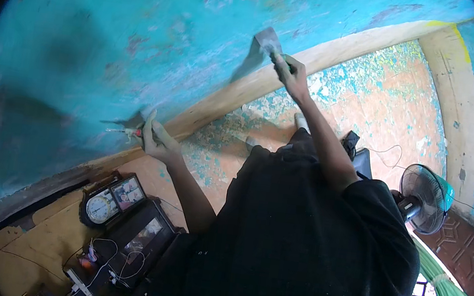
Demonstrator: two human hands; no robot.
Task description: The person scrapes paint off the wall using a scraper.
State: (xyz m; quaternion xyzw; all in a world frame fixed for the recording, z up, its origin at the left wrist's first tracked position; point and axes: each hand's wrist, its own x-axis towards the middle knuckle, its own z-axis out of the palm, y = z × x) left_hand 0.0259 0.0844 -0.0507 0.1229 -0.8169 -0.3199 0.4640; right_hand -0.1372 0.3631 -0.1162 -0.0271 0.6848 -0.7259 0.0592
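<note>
Soft shadows; bent edges, black rim

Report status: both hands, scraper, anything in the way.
Right hand gripping scraper at turquoise wall. Left hand holding red-handled tool. Fan off right, apart from both hands.

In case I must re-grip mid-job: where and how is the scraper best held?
Probably take the scraper by its handle, coming from the picture's lower right: the broad, flat blade points up-left over the blue wall, and the handle, mostly hidden in the right hand, runs back the other way.
</note>
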